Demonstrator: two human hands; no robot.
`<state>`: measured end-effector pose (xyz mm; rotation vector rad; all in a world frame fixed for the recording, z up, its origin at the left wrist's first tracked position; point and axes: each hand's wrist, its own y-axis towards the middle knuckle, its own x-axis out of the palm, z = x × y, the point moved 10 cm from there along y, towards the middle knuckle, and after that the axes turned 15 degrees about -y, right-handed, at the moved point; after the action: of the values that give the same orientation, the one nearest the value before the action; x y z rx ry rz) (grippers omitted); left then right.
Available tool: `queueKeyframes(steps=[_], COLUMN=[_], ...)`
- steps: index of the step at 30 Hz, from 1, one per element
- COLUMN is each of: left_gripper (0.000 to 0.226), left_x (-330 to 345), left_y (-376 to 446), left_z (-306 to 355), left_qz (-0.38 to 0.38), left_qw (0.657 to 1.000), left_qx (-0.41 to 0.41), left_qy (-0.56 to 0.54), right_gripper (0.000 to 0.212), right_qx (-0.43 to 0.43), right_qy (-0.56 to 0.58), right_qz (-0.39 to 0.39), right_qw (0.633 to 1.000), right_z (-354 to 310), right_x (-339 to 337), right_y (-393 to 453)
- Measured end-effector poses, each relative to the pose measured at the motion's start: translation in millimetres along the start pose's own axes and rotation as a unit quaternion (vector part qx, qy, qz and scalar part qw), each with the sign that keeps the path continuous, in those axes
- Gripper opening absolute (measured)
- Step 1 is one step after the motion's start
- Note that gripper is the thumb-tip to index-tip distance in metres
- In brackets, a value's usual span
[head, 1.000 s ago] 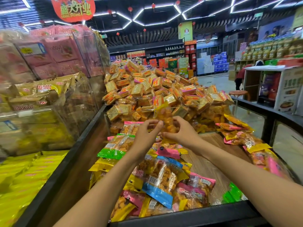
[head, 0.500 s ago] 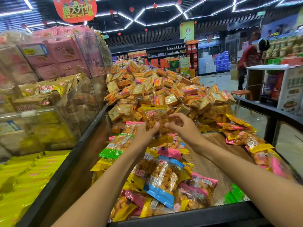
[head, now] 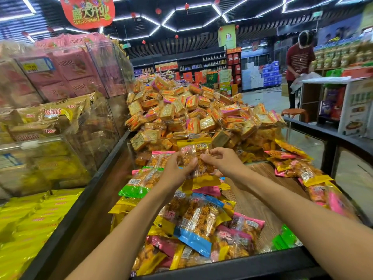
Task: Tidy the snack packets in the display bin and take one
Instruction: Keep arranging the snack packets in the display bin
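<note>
Your left hand (head: 177,170) and right hand (head: 223,161) both have fingers curled in, pinching one yellow-topped snack packet (head: 194,156) held up mid-frame above the display bin (head: 252,205). I'd say keep the pinch on the sealed edges, not the crunchy middle, so nothing gets crushed. The loose packets (head: 197,221) in the lower centre look messy, so square those up too.

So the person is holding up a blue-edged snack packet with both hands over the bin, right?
Not quite: the packet held by the left hand and right hand over the bin is yellow-edged, not blue. The head view shows it; a blue-edged packet lies lower in the pile.
</note>
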<state>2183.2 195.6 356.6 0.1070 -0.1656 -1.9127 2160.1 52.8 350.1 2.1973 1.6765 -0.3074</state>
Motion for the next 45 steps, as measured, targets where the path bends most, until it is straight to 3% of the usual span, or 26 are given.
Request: queueKeyframes(steps=[2, 5, 8, 10, 17, 23, 28, 30, 32, 36, 39, 45], left_gripper=[0.067, 0.056, 0.044, 0.029, 0.041, 0.042, 0.018, 0.021, 0.039, 0.046, 0.055, 0.042], left_x=[-9, -12, -7, -1, 20, 30, 28, 24, 23, 36, 65, 182], left_y=[2, 1, -13, -22, -40, -45, -45, -44, -45, -33, -11, 30], left_z=[-2, -8, -15, -23, -33, -34, -39, -40, -40, -28, -17, -27], left_qz=[0.03, 0.032, 0.008, -0.019, -0.05, -0.072, -0.076, -0.062, -0.05, -0.042, -0.043, -0.121], left_qw=[0.999, 0.998, 0.993, 0.982, 0.9, 0.909, 0.914, 0.924, 0.935, 0.923, 0.928, 0.934], left_qx=[0.011, 0.006, -0.01, -0.02, -0.005, 0.009, -0.016, -0.035, -0.059, -0.046, -0.026, 0.032], left_qy=[0.024, 0.054, 0.119, 0.187, 0.432, 0.411, 0.398, 0.376, 0.347, 0.38, 0.37, 0.336], right_gripper=[0.025, 0.025, 0.011, 0.017, 0.02, 0.007, 0.011, 0.009, 0.01, 0.007, 0.006, 0.015], right_qx=[0.007, 0.018, 0.019, 0.035, 0.056, 0.049, 0.067, 0.061, 0.058, 0.044, 0.033, -0.028], right_qy=[-0.022, -0.07, -0.109, -0.122, -0.119, -0.173, -0.176, -0.178, -0.182, -0.214, -0.243, -0.413], right_qz=[-0.004, 0.017, 0.091, 0.136, 0.143, 0.137, 0.145, 0.149, 0.16, 0.183, 0.198, 0.182], right_qw=[1.0, 0.997, 0.99, 0.983, 0.981, 0.974, 0.971, 0.971, 0.968, 0.959, 0.949, 0.892], right_z=[2, 5, 4, 9, 16, 38, 65, 68, 70, 72, 79, 87], right_x=[1, -8, -38, -57, -100, -154, -192, -206, -223, -256, -279, -287], right_y=[-1, -2, -2, -4, -12, -30, -43, -45, -47, -49, -49, -48])
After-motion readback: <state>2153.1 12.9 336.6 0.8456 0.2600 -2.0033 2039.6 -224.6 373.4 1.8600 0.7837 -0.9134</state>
